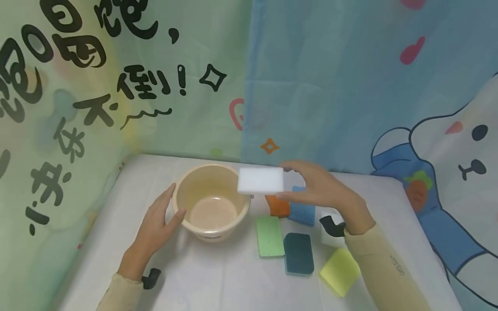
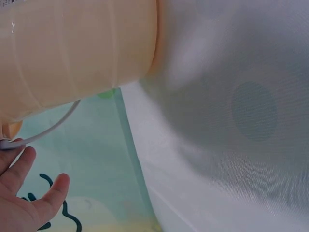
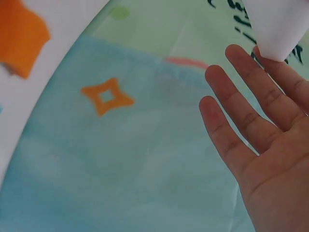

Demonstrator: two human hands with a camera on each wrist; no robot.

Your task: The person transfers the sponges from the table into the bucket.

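A cream bucket (image 1: 212, 207) stands upright on the white-covered table. My left hand (image 1: 155, 224) is at its left side, fingers extended and touching near the rim and the thin pale handle (image 2: 53, 129). My right hand (image 1: 315, 185) pinches a white sponge block (image 1: 260, 180) between thumb and fingers, raised beside the bucket's right rim. In the right wrist view the sponge's lower end shows at the fingertips, while the other fingers (image 3: 219, 121) are spread straight. The inside of the bucket shows a bare bottom.
Right of the bucket lie a green sponge (image 1: 269, 236), a dark teal sponge (image 1: 298, 254), a yellow sponge (image 1: 340, 272), an orange piece (image 1: 278, 207) and a blue piece (image 1: 302, 212). Something white lies partly behind the right wrist. A printed curtain (image 1: 303, 108) hangs behind the table.
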